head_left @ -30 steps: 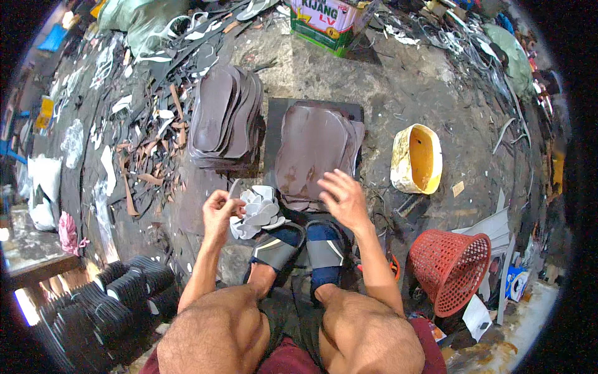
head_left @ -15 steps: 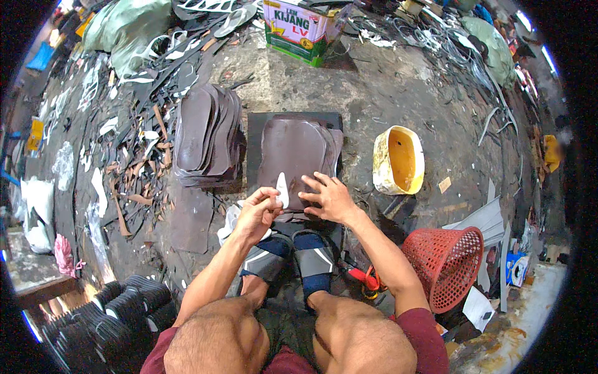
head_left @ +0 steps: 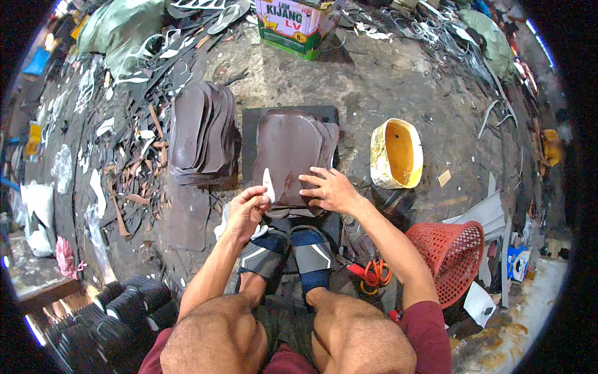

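Left hand (head_left: 245, 212) pinches white piece (head_left: 268, 182) — right hand (head_left: 335, 192) splayed.

White tapered piece (head_left: 268, 184), pinched, point forward, brown sheets (head_left: 289, 146), unevenly stacked

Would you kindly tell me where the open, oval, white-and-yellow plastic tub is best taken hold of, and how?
I'd probably pinch the tub by its left wall, coming from above and the left with the right hand: the mouth faces up, so a grip can straddle the rim, and the hand is on that side.
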Demonstrator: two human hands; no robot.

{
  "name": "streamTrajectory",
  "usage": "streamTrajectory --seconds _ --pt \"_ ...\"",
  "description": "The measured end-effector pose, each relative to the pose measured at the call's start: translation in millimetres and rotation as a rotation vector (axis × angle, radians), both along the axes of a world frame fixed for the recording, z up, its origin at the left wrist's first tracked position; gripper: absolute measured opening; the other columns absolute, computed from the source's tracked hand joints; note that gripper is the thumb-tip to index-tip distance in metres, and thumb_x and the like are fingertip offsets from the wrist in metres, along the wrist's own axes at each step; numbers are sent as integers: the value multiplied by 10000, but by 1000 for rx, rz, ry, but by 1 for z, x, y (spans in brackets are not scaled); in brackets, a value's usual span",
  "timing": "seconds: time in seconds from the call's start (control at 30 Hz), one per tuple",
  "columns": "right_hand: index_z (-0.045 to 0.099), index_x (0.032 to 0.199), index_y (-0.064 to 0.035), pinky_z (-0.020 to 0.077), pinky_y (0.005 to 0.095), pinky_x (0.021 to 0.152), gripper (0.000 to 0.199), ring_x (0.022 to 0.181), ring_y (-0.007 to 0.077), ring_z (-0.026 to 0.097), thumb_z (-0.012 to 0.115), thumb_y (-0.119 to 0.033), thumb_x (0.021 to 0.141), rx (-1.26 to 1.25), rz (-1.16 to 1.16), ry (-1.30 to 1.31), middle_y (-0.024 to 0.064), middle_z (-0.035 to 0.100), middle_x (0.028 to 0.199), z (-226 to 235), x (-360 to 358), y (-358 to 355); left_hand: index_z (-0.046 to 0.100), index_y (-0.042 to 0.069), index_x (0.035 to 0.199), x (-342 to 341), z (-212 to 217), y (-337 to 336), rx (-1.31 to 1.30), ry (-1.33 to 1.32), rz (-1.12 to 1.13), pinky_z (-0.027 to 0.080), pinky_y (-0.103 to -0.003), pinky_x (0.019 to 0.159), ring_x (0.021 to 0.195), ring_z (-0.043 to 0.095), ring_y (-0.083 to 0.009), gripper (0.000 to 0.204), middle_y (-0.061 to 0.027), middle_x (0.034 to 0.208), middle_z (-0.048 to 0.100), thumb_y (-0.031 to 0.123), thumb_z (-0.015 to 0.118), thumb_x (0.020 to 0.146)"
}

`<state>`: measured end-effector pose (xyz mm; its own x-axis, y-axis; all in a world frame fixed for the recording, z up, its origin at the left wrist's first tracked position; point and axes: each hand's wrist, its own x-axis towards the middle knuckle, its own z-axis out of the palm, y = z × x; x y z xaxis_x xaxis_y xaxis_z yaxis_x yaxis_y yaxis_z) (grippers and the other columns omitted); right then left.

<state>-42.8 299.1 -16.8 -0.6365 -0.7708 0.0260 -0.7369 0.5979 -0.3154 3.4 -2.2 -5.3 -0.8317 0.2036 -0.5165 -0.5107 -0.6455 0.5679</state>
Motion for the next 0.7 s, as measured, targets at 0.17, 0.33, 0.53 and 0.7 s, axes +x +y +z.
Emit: streamTrajectory --seconds 0.17,0.33,0.53,0.7 --pt "672 1155 -151 552 447 935 285 1212 334 649 685 -216 878 -46 7 376 62 678 1316 -21 23 1 720 24 1060 8 4 15 1 38 -155 585 -314 773 844 718 -173 200 -88 927 738 -59 744 880" --pt "600 1090 -26 597 394 726 259 880 289 742 486 -258 1114 -796 -1004 -297 163 724 958 36 -32 -47 775 44 1126 -6 0 45 -795 418 -478 565 -335 736 781 708 -211 252 -101 901 746 61 782 875" --pt "639 1123 14 534 396 1020 305 1185 326 701 415 -194 1120 -850 -675 -233 194 753 1151 66 4 -51 757 98 1117 -12 -29 62 -1601 1044 -399 481 -533 930 1079 649 -385 332 -182 1102 702 179 747 795" --pt "668 1214 -26 437 490 1134 291 1313 384 602 588 -217 1011 -653 -514 -264 176 706 1279 -12 50 -50 787 78 1018 -10 -51 35 -1510 1005 -548 510 -561 864 905 683 -445 353 -224 905 727 221 759 697"
